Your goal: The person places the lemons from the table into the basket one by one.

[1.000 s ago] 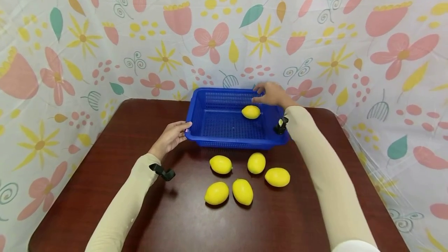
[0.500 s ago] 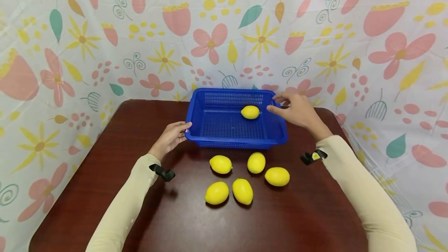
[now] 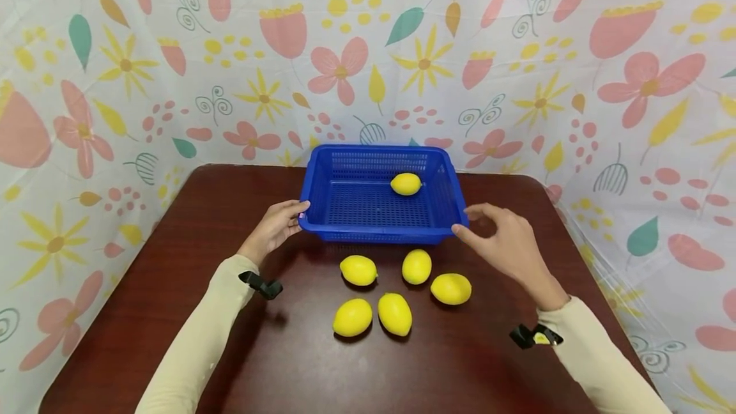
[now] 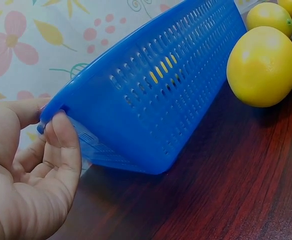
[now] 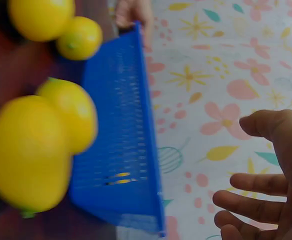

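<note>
Five loose yellow plastic lemons cluster mid dark-brown wooden table, just before blue perforated plastic basket. Right hand, released and empty, has drawn back from basket's far edge to its near right corner: drop done. Left hand pinches left rim. Sixth lemon lies inside, far right. Floral backdrop behind; nothing blocks cluster.

Staged tabletop, floral backdrop

Beige sleeves, black wrist clips
</note>
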A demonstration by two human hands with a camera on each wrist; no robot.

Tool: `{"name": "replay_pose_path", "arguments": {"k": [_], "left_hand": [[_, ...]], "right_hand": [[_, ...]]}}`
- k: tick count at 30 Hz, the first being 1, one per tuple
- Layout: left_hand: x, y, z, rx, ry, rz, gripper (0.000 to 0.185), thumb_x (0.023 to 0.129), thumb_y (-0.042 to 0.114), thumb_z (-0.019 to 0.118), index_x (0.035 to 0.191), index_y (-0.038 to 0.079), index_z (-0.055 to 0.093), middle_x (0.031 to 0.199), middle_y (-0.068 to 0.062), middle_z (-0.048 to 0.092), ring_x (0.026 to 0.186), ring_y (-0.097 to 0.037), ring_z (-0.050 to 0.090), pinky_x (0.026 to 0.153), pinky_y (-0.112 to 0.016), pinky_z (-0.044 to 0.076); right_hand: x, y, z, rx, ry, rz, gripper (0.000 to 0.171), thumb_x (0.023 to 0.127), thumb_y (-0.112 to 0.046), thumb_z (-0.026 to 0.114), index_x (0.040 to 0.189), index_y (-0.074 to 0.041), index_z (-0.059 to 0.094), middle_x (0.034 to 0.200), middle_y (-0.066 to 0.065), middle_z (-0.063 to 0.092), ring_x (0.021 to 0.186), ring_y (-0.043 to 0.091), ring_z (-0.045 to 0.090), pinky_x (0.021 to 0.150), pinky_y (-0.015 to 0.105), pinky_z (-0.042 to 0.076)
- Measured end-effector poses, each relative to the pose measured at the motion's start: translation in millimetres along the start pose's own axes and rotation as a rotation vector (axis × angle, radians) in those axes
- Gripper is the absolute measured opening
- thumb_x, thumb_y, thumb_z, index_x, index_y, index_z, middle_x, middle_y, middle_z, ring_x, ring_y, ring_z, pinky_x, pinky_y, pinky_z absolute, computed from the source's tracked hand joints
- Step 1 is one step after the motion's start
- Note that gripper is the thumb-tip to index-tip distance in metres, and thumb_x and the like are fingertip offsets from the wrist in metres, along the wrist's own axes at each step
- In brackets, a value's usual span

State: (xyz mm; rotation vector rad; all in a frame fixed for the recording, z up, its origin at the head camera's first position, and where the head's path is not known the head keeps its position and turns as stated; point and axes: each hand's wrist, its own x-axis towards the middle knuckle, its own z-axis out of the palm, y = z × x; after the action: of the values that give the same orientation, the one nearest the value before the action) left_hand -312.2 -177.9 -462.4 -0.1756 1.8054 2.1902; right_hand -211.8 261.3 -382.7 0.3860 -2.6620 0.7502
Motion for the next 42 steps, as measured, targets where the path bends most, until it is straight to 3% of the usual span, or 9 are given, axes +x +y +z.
{"name": "replay_pose_path", "arguments": {"k": [6,12,18,25,32,39,42], "left_hand": [[-1.0,1.0,0.5,-0.001,-0.008,0.001,0.020,0.102,0.023,0.066,0.106,0.006,0.055,0.081,0.002,0.057,0.072,-0.010,0.056,0.072,-0.024,0.052],[-1.8,0.7,3.3,-0.019,-0.007,0.001,0.019,0.103,0.021,0.065,0.108,0.005,0.055,0.081,0.002,0.058,0.072,-0.010,0.056,0.069,-0.023,0.052],[-1.0,-0.3,2.5,-0.025,-0.005,0.014,0.018,0.102,0.020,0.065,0.107,0.006,0.056,0.079,0.003,0.060,0.070,-0.009,0.057,0.068,-0.022,0.053],[-3.0,-2.3,3.9,-0.045,0.009,0.013,0.014,0.102,0.019,0.066,0.100,0.008,0.058,0.075,0.003,0.057,0.068,-0.008,0.054,0.067,-0.022,0.051],[-2.7,-3.1,1.4,-0.056,-0.005,0.023,0.013,0.102,0.019,0.066,0.101,0.009,0.059,0.077,0.003,0.060,0.070,-0.009,0.058,0.069,-0.023,0.053],[-1.5,-3.6,2.4,-0.063,-0.012,0.025,0.012,0.101,0.018,0.066,0.101,0.008,0.059,0.078,0.002,0.061,0.071,-0.009,0.059,0.070,-0.023,0.054],[-0.5,-3.8,2.9,-0.065,-0.012,0.027,0.012,0.102,0.018,0.066,0.101,0.008,0.059,0.078,0.003,0.060,0.071,-0.009,0.058,0.069,-0.022,0.054]], "right_hand": [[-30,4,13,-0.063,-0.019,0.016,0.045,0.090,-0.049,0.077,0.111,-0.009,0.073,0.100,0.008,0.074,0.091,0.027,0.064,0.077,0.051,0.052],[-50,8,29,-0.077,-0.116,0.022,0.054,0.088,-0.054,0.077,0.115,-0.009,0.073,0.111,0.010,0.073,0.099,0.032,0.064,0.082,0.055,0.054],[-59,13,42,-0.107,-0.258,0.091,0.069,0.084,-0.064,0.075,0.129,-0.012,0.067,0.129,0.015,0.067,0.113,0.038,0.060,0.088,0.062,0.052],[-67,23,52,-0.131,-0.316,0.129,0.076,0.080,-0.069,0.075,0.131,-0.014,0.066,0.127,0.014,0.067,0.108,0.038,0.060,0.081,0.062,0.053],[-72,29,56,-0.108,-0.339,0.119,0.079,0.078,-0.070,0.077,0.133,-0.016,0.064,0.126,0.012,0.068,0.106,0.036,0.061,0.078,0.057,0.053],[-77,33,62,-0.082,-0.315,0.106,0.064,0.078,-0.056,0.084,0.126,-0.017,0.070,0.115,0.007,0.071,0.092,0.024,0.061,0.067,0.037,0.049],[-79,35,64,-0.078,-0.290,0.102,0.062,0.078,-0.055,0.085,0.124,-0.016,0.071,0.113,0.006,0.071,0.090,0.023,0.060,0.066,0.035,0.047]]}}
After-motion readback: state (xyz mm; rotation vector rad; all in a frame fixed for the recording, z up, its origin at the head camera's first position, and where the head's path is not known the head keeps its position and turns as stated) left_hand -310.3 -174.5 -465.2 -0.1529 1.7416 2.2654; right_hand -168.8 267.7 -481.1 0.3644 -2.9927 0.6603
